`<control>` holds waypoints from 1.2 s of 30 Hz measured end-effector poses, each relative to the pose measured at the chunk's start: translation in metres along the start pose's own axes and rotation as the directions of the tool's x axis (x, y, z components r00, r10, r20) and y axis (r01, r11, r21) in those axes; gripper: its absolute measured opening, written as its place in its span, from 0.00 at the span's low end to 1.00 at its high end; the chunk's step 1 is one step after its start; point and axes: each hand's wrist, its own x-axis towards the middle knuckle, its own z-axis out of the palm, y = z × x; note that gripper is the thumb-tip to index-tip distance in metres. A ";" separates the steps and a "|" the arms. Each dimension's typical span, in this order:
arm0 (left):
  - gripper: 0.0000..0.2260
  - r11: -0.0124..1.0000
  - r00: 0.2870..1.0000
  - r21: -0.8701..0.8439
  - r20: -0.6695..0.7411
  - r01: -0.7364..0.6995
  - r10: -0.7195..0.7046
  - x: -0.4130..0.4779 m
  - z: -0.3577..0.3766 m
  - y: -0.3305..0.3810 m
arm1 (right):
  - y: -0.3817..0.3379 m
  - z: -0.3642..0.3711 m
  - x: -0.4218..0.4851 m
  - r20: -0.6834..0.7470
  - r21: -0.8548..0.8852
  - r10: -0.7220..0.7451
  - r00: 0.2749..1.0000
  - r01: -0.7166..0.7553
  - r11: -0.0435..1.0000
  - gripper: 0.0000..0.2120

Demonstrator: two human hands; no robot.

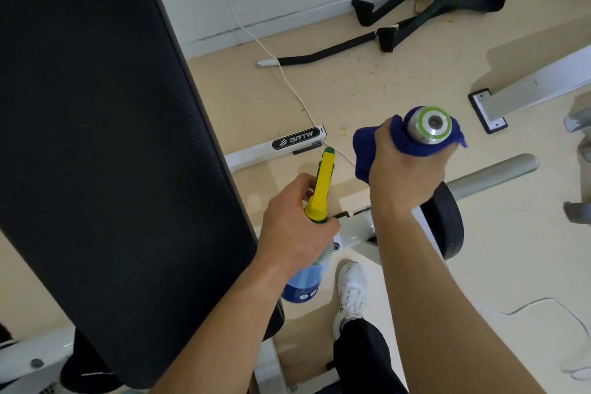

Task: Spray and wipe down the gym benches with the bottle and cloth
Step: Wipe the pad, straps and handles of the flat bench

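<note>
As left hand [294,227] grips bottle [303,281] (yellow trigger [323,179]), liquid seemingly blue.

Black bench pad [96,137], blue cloth [367,150], yellow-and-green sprayer [323,182], blue bottle [303,285]

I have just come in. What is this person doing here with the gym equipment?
A person is cleaning gym equipment. The left hand grips a spray bottle by its neck, next to the black bench pad. The right hand holds a blue cloth wrapped around the end of a metal bar, apparently to wipe it. Whether the pad has been wiped yet cannot be told.
</note>
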 end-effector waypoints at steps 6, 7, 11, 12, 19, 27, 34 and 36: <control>0.09 1.000 1.000 -0.021 -0.020 -0.019 0.018 0.000 -0.012 0.010 | 0.004 0.008 -0.004 0.020 -0.182 0.111 0.994 -0.105 0.978 0.26; 0.09 1.000 0.999 -0.014 -0.023 -0.025 0.024 -0.001 -0.014 0.012 | 0.004 0.008 -0.006 0.038 -0.222 0.102 0.994 -0.091 0.971 0.25; 0.11 0.999 0.998 0.013 -0.025 -0.052 0.052 -0.011 -0.021 0.019 | 0.017 -0.001 -0.021 0.150 -0.297 0.102 0.983 -0.054 0.953 0.20; 0.11 0.998 0.998 0.015 -0.022 -0.061 0.062 -0.013 -0.023 0.019 | 0.022 -0.009 -0.022 0.194 -0.259 0.100 0.976 -0.047 0.965 0.18; 0.19 0.998 0.997 -0.015 0.028 -0.065 0.066 -0.019 -0.023 0.012 | 0.025 -0.108 0.016 0.362 0.208 -0.220 0.906 0.152 0.966 0.22; 0.22 0.997 0.994 -0.012 0.072 -0.080 0.081 -0.014 -0.006 0.009 | -0.032 -0.051 0.103 0.831 0.347 -0.054 0.554 -0.440 0.828 0.32; 0.24 0.997 1.000 -0.072 0.013 -0.021 0.022 -0.002 0.005 0.006 | -0.083 -0.008 0.108 0.975 -0.208 0.186 0.124 0.205 0.956 0.18; 0.24 0.998 1.000 -0.059 -0.003 -0.013 0.012 0.003 0.007 0.003 | -0.094 -0.004 0.111 0.941 -0.261 0.326 -0.093 0.412 0.873 0.17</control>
